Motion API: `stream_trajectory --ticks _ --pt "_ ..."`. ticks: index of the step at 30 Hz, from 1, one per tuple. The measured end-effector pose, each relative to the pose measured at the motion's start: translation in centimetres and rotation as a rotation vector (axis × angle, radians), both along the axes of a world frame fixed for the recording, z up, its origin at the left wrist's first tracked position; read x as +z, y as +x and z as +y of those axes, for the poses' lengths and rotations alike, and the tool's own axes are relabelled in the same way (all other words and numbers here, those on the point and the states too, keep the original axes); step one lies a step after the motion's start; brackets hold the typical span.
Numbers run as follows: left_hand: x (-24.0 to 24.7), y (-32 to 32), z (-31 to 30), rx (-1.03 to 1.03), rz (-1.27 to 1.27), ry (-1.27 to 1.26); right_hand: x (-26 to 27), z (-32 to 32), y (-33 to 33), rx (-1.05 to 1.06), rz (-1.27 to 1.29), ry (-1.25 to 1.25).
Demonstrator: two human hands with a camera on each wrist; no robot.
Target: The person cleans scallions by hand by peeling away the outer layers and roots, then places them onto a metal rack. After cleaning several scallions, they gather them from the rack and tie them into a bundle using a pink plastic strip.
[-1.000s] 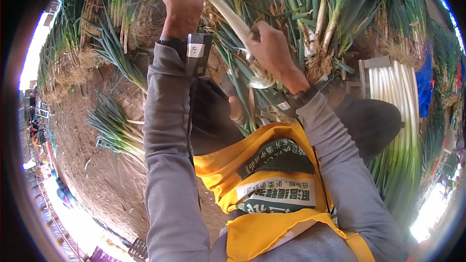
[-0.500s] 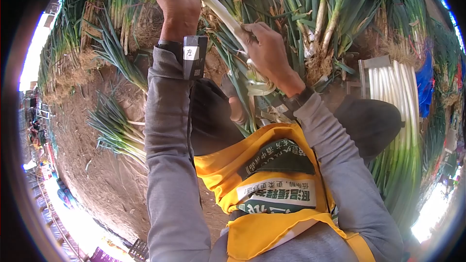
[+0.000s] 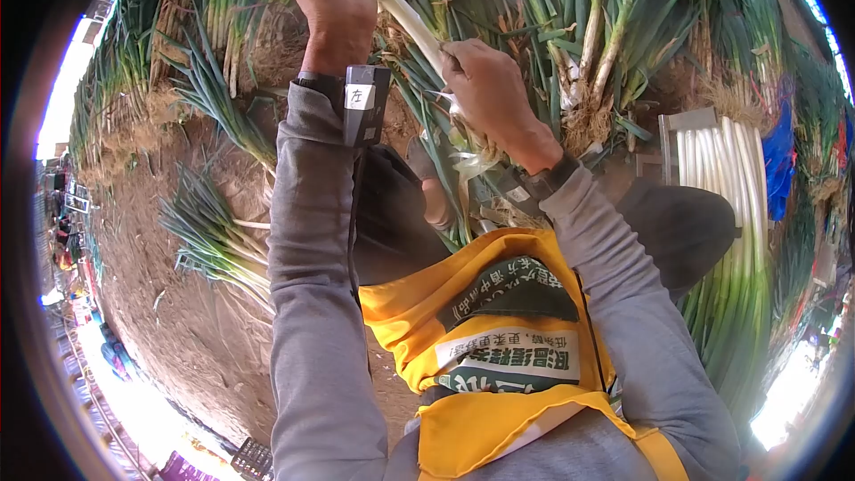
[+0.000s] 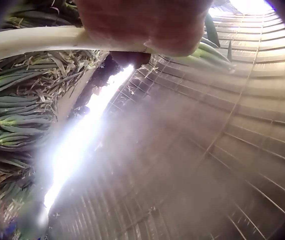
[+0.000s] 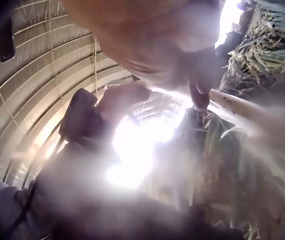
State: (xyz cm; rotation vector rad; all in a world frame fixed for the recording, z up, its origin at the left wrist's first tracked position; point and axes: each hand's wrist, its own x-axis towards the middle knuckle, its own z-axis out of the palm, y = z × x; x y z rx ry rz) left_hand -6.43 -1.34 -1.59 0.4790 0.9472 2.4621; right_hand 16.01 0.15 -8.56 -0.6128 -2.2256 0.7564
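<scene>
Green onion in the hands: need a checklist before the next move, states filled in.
1. Left hand grips the green onion: ok.
2. Right hand clear of the stalk: not ok, fingers pinch its white part.
3. Pale loose skin detached: cannot tell, it shows below the right hand.
4. Root end trimmed: cannot tell, not clearly visible.
5. Bundled green onions aligned: ok, white stems lie side by side.

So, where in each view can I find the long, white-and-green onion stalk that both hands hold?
Head: stalk at top, left of centre, between left hand and right hand.
Left wrist: stalk across the upper left.
Right wrist: stalk right of centre, blurred toward the edge.
Shared landmark: the left hand.
</scene>
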Motion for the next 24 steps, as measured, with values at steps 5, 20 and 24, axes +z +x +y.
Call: stream_trajectory --ticks 5,20,24 --pt "0.6 0.3 0.1 -0.003 -0.037 0.019 -0.2 0.8 -0.5 -0.051 -0.002 -0.07" --pt "3.0 3.2 -0.2 -0.356 0.085 0.182 -4.8 0.2 3.3 -0.046 0.127 -1.146" --pt "3.6 3.4 -0.7 -0.374 0.103 0.123 -1.4 0.0 3.7 0.041 0.401 -0.94"
